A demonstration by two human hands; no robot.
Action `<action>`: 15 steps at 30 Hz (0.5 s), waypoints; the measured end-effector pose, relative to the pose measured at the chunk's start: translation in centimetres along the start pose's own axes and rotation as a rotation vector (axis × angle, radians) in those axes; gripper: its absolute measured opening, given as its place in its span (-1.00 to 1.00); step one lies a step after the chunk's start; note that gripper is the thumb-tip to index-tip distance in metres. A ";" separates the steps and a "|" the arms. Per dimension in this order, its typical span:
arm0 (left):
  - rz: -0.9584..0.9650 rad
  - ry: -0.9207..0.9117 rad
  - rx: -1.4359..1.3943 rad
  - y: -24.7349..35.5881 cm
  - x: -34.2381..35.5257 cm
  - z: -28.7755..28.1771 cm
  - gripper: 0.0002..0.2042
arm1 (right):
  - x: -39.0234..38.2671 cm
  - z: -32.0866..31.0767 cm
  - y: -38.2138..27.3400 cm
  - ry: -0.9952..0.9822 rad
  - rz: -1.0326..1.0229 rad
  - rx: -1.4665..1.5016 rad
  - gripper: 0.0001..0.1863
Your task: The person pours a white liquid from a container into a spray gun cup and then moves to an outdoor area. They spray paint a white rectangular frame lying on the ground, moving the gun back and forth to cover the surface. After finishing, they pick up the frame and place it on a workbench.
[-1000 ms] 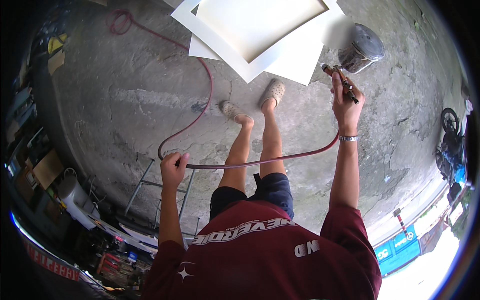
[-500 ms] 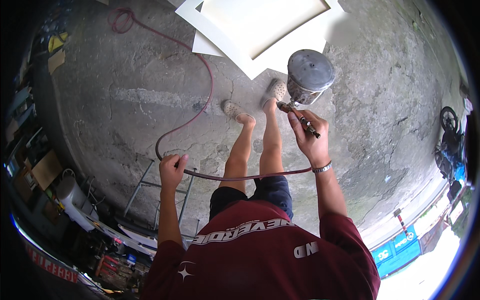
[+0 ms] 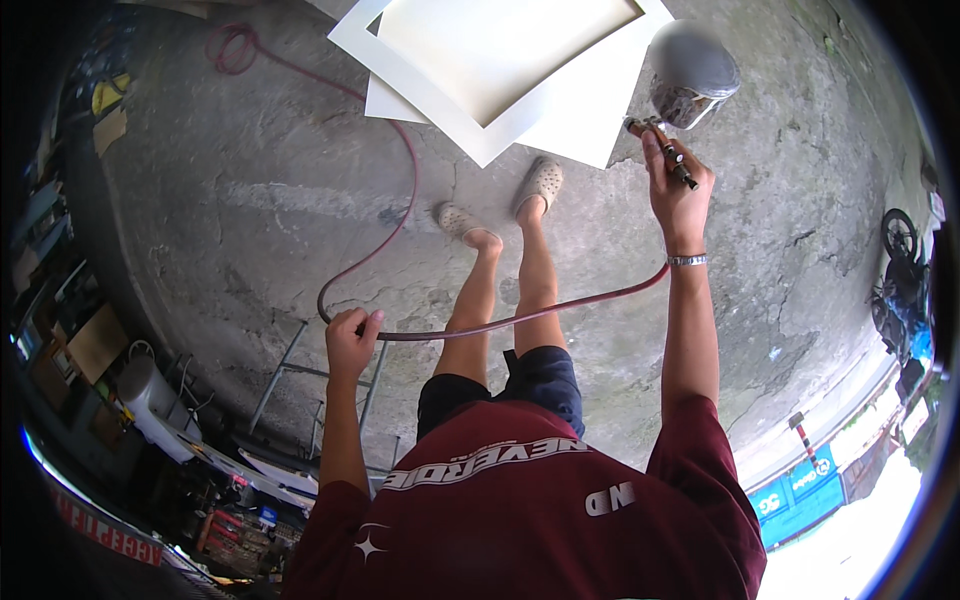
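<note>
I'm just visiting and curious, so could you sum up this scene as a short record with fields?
Left hand: gripping a red hose
Right hand: holding a spray gun with a grey-lidded cup
Ahead: white frame overlapping a white sheet
Worn: beige clogs, silver wristband
Floor: cracked concrete
Far right: motorcycle

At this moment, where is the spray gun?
In the head view, the spray gun is right of centre, held in the right hand, with the grey cup just above it and the white frame to its upper left.
</note>
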State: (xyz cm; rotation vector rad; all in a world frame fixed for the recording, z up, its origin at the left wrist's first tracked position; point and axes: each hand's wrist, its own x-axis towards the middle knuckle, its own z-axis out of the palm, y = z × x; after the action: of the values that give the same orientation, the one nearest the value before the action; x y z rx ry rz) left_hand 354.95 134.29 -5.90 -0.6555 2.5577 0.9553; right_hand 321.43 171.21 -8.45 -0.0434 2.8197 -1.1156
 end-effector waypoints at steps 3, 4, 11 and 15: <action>-0.016 -0.026 -0.041 1.4 0.7 0.6 -0.61 | 3.3 -1.0 2.3 0.037 -0.002 -0.068 -0.68; -0.017 -0.036 -0.061 1.9 1.0 0.8 -0.62 | 4.5 -1.5 2.9 0.056 0.001 -0.072 -0.67; -0.003 -0.052 -0.136 5.1 3.1 2.4 -0.67 | 11.9 -3.4 7.5 0.230 -0.016 -0.126 -0.66; -0.013 -0.080 -0.155 6.6 4.0 2.8 -0.69 | 14.8 -4.7 9.5 0.333 -0.040 -0.154 -0.69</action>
State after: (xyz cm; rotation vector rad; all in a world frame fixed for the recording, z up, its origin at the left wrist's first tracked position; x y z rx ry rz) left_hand 348.58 139.37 -6.24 -0.6609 2.4252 1.1598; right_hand 306.30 180.38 -12.90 0.0823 3.2088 -0.9914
